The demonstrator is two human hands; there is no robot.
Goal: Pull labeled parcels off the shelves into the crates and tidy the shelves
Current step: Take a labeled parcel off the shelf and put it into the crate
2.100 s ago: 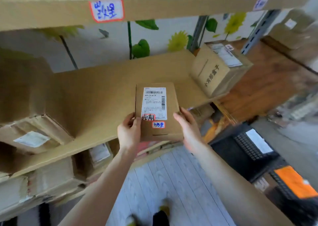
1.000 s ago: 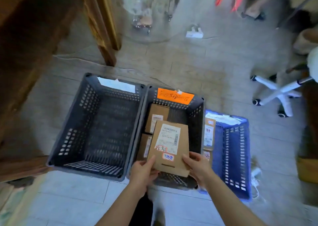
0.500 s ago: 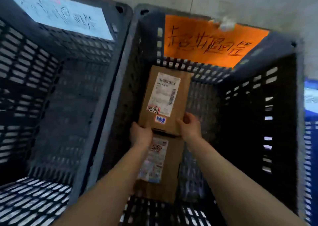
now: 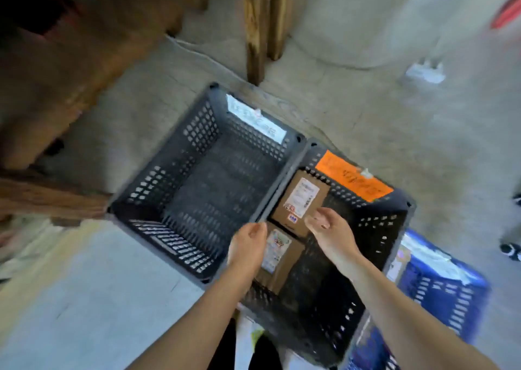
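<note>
empty hands (image 4: 287,235) above crate rim (image 4: 284,175)

The white-tagged crate (image 4: 208,189) is bare inside; two parcels (image 4: 300,201) fill the orange-tagged crate's (image 4: 389,228) left half.

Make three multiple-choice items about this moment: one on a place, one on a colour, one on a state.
1. Where does the parcel with the white label lie?
A. left crate
B. middle crate
C. floor

2. What colour is the tag on the middle crate?
A. orange
B. green
C. pink

3. What do the hands hold?
A. one parcel each
B. one parcel together
C. nothing

Answers: 1 B, it lies in the crate bearing the tag. 2 A, it is plainly orange. 3 C, the left hand and right hand are both open above the crate.
</note>
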